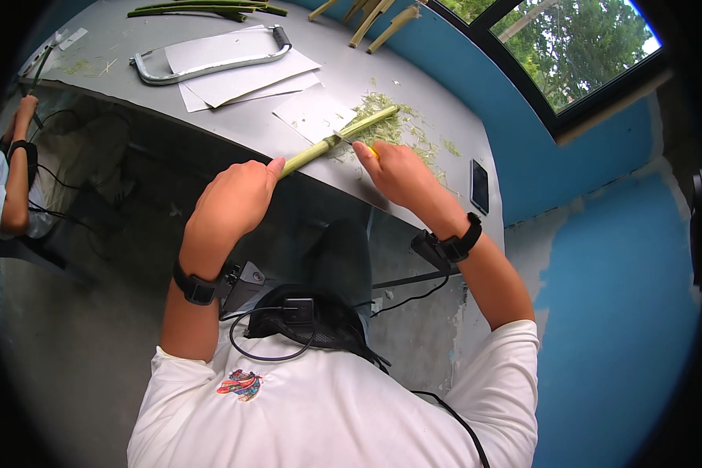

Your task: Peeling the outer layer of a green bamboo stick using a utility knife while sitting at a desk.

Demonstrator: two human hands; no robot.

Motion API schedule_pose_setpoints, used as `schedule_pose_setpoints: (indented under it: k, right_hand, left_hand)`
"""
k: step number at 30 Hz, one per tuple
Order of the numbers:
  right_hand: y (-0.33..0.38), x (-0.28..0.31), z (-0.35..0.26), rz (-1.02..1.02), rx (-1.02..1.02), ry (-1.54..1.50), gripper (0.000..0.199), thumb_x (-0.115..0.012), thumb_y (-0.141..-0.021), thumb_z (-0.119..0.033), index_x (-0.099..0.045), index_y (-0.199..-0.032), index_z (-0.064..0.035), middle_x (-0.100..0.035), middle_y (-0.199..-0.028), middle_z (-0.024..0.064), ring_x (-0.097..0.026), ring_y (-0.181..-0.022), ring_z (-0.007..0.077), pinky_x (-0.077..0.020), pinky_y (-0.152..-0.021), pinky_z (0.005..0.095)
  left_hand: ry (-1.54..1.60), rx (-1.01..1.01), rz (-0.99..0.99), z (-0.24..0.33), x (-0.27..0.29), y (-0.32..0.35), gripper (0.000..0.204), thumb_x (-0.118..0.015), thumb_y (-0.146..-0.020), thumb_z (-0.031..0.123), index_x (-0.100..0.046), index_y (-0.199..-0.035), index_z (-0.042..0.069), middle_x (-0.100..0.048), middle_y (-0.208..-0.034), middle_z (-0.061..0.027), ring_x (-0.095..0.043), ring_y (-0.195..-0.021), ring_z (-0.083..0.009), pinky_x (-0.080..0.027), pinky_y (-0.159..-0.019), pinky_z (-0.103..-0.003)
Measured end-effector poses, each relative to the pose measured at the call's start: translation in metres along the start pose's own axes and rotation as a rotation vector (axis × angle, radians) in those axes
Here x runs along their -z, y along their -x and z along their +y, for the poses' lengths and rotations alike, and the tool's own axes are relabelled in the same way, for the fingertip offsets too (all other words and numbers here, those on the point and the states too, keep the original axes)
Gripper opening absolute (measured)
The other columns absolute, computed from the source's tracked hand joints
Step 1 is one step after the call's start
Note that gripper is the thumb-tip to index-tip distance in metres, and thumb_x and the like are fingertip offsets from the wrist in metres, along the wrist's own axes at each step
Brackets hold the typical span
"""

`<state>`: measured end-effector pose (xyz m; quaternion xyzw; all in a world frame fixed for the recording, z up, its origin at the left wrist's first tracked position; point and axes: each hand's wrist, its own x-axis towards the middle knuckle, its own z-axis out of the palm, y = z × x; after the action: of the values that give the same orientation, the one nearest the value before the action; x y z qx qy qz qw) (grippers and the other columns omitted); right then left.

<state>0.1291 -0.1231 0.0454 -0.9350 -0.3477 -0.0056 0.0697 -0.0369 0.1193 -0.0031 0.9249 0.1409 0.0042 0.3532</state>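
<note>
My left hand [235, 200] grips the near end of a green stalk [343, 136] that slants up and right across the grey table [413, 70]. My right hand [394, 170] holds a small knife [340, 138] with a yellow handle, its blade pressed against the stalk's middle. Green shavings [398, 129] lie scattered on the table around and beyond the stalk. A sheet of white paper [313, 113] lies just under the blade.
A metal hacksaw [210, 58] rests on white papers further back. More green stalks [203, 9] and cut pieces [382, 23] lie at the far edge. A black phone [480, 186] sits at the right. Another person's arm [15, 164] is at the left. A window [569, 39] is at the upper right.
</note>
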Motion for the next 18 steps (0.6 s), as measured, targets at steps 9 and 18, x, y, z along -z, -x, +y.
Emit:
schedule_pose_setpoints:
  k: [9, 18]
  right_hand:
    - [0.047, -0.012, -0.018, 0.105, 0.050, -0.135, 0.062, -0.057, -0.116, -0.056, -0.064, -0.087, -0.0012, -0.066, -0.070, 0.0234, -0.067, -0.071, 0.0489, -0.0514, -0.066, 0.0572]
    - [0.039, -0.024, 0.008, 0.226, 0.052, 0.032, 0.060, -0.059, -0.114, -0.057, -0.065, -0.089, -0.0026, -0.070, -0.074, 0.0255, -0.072, -0.074, 0.0495, -0.0558, -0.068, 0.0590]
  left_hand:
    - [0.688, -0.036, -0.562, -0.040, -0.006, 0.038, 0.041, -0.042, -0.124, 0.042, -0.062, -0.118, 0.006, -0.057, -0.078, 0.0012, -0.049, -0.053, -0.0055, -0.042, -0.049, -0.026]
    - [0.962, 0.137, -0.618, -0.043, -0.037, 0.034, 0.045, -0.045, -0.122, 0.055, -0.056, -0.109, 0.013, -0.040, -0.073, 0.0079, -0.031, -0.052, -0.0014, -0.028, -0.045, -0.022]
